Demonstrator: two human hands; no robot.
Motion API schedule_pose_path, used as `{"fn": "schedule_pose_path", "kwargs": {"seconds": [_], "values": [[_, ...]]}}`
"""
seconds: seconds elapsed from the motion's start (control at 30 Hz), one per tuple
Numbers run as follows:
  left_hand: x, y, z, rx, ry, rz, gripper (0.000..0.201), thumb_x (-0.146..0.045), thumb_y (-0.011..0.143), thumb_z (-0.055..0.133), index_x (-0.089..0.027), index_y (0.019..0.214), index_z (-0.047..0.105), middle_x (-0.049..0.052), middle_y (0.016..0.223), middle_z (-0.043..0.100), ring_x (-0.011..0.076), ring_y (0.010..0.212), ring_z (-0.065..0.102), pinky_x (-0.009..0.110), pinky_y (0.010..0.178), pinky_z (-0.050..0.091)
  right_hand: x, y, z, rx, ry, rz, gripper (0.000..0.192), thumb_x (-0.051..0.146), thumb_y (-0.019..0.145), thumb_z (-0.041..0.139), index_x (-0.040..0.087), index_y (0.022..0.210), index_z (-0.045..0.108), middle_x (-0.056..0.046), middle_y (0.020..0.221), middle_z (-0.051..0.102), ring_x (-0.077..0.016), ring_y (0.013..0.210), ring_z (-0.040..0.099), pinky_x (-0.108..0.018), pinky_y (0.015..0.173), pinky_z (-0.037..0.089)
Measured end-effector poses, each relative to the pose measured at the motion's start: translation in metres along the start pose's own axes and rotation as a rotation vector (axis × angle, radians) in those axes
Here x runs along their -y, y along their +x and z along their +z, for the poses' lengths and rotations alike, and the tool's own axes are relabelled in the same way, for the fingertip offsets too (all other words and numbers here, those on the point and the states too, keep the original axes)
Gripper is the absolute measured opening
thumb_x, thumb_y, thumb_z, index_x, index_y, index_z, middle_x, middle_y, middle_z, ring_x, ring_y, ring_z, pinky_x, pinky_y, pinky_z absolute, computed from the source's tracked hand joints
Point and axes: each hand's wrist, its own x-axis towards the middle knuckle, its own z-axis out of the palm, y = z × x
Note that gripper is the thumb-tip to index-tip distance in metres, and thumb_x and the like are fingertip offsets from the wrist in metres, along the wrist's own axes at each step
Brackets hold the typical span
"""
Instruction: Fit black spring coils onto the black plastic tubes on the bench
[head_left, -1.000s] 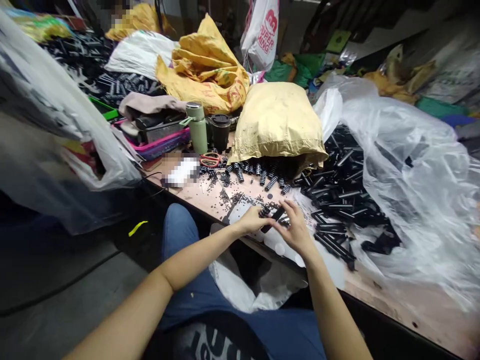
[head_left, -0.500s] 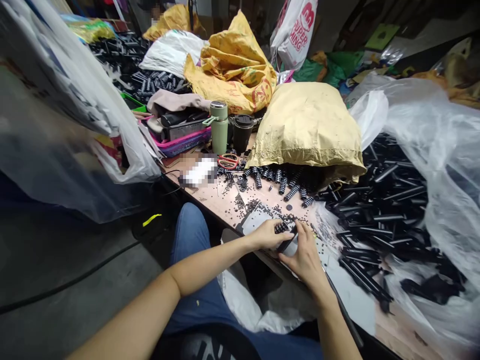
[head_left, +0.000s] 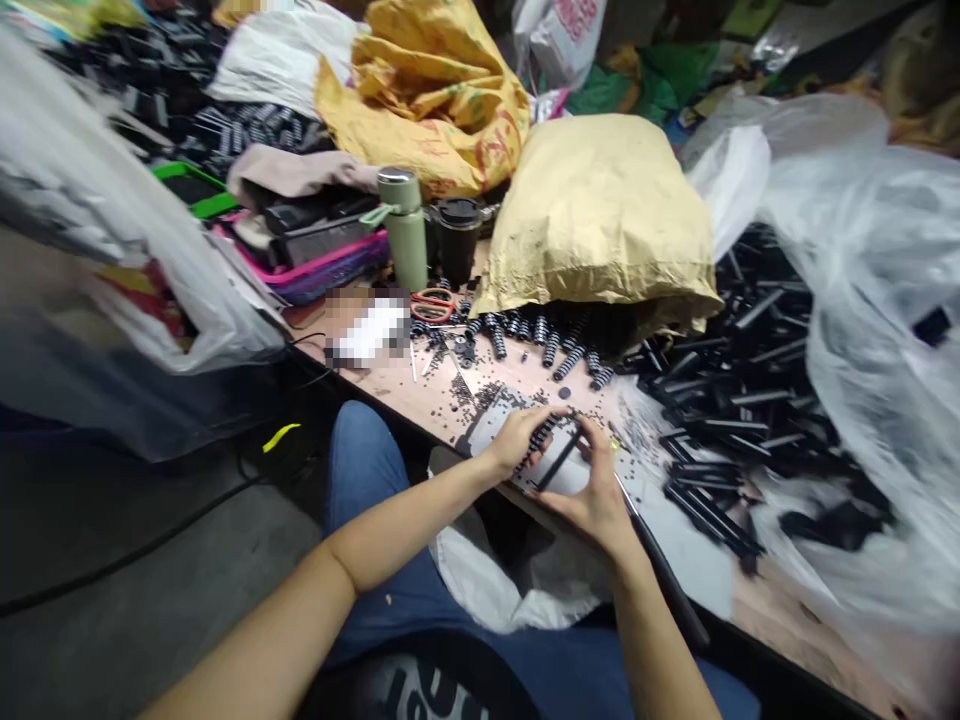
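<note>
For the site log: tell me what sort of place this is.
Probably a small assembly or piecework workshop. A wooden bench holds heaps of black tubes on clear plastic, ribbed black springs spilling from a yellow sack, and scattered tiny black beads.

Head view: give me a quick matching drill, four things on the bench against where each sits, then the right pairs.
Things:
1. green flask
2. red-handled scissors
3. tan sack
4. thin black rod

Places:
A. held between the left hand and the right hand
B. lying over the ribbed black springs, beside the heap of black tubes
C. upright next to the black cup
D. flat on the bench in front of the flask and cup

Pairs: 1-C, 2-D, 3-B, 4-A
</note>
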Motion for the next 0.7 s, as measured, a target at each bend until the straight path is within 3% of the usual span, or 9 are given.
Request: {"fn": "schedule_pose_path", "kwargs": {"seconds": [0.23, 0.37, 0.47, 0.53, 0.6, 0.7], "values": [[-0.002, -0.005, 0.011, -0.036, -0.042, -0.061, 0.048, -0.052, 0.077, 0.066, -0.013, 0.104, 0.066, -0.003, 0.059, 0.051, 0.0057, 0.037, 0.038, 0.019, 0.035, 0.024, 0.006, -0.002, 0.002, -0.011, 0.092, -0.001, 0.114, 0.048, 0.062, 0.083, 0.024, 0.151, 0.015, -0.016, 0.148, 0.033, -0.0333, 0.139, 0.033, -0.052, 0.111, 0.039], [0.007, -0.008, 0.012, -0.052, 0.196, 0.096, 0.038, -0.040, 0.066, 0.078, -0.011, 0.087, 0.066, 0.002, 0.072, 0.064, 0.0096, 0.055, 0.053, 0.020, 0.052, 0.042, 0.007, -0.007, 0.000, -0.019, 0.155, 0.089, 0.109, 0.050, 0.060, 0.083, 0.024, 0.148, 0.024, -0.015, 0.149, 0.033, -0.0315, 0.142, 0.029, -0.052, 0.118, 0.027], [0.013, -0.012, 0.010, -0.106, 0.413, 0.310, 0.028, -0.038, 0.073, 0.073, -0.012, 0.081, 0.065, 0.005, 0.078, 0.067, 0.0147, 0.070, 0.060, 0.023, 0.064, 0.047, 0.012, -0.011, -0.001, -0.047, 0.458, 0.353, 0.107, 0.063, 0.057, 0.079, 0.024, 0.144, 0.031, -0.015, 0.148, 0.036, -0.0309, 0.140, 0.033, -0.051, 0.116, 0.030], [0.016, -0.016, 0.008, -0.112, 0.621, 0.519, 0.021, -0.035, 0.082, 0.065, -0.014, 0.084, 0.064, 0.005, 0.079, 0.066, 0.0152, 0.073, 0.060, 0.025, 0.068, 0.048, 0.016, -0.012, -0.002, -0.038, 0.804, 0.656, 0.093, 0.077, 0.065, 0.063, 0.023, 0.137, 0.040, -0.015, 0.137, 0.050, -0.0296, 0.127, 0.051, -0.051, 0.106, 0.043], [0.019, -0.019, 0.007, -0.056, 0.814, 0.741, 0.015, -0.029, 0.087, 0.058, -0.016, 0.090, 0.064, 0.006, 0.083, 0.067, 0.0158, 0.077, 0.061, 0.026, 0.072, 0.048, 0.021, -0.012, -0.004, 0.063, 1.136, 0.904, 0.081, 0.085, 0.071, 0.046, 0.021, 0.121, 0.052, -0.013, 0.114, 0.065, -0.0264, 0.103, 0.066, -0.048, 0.091, 0.053], [0.025, -0.020, 0.006, 0.064, 1.027, 0.963, 0.016, -0.024, 0.089, 0.052, -0.016, 0.099, 0.063, 0.007, 0.083, 0.066, 0.0173, 0.076, 0.062, 0.027, 0.069, 0.049, 0.028, -0.010, -0.006, 0.220, 1.402, 1.026, 0.071, 0.084, 0.072, 0.046, 0.019, 0.096, 0.060, -0.007, 0.083, 0.069, -0.0209, 0.077, 0.069, -0.039, 0.076, 0.058]]}}
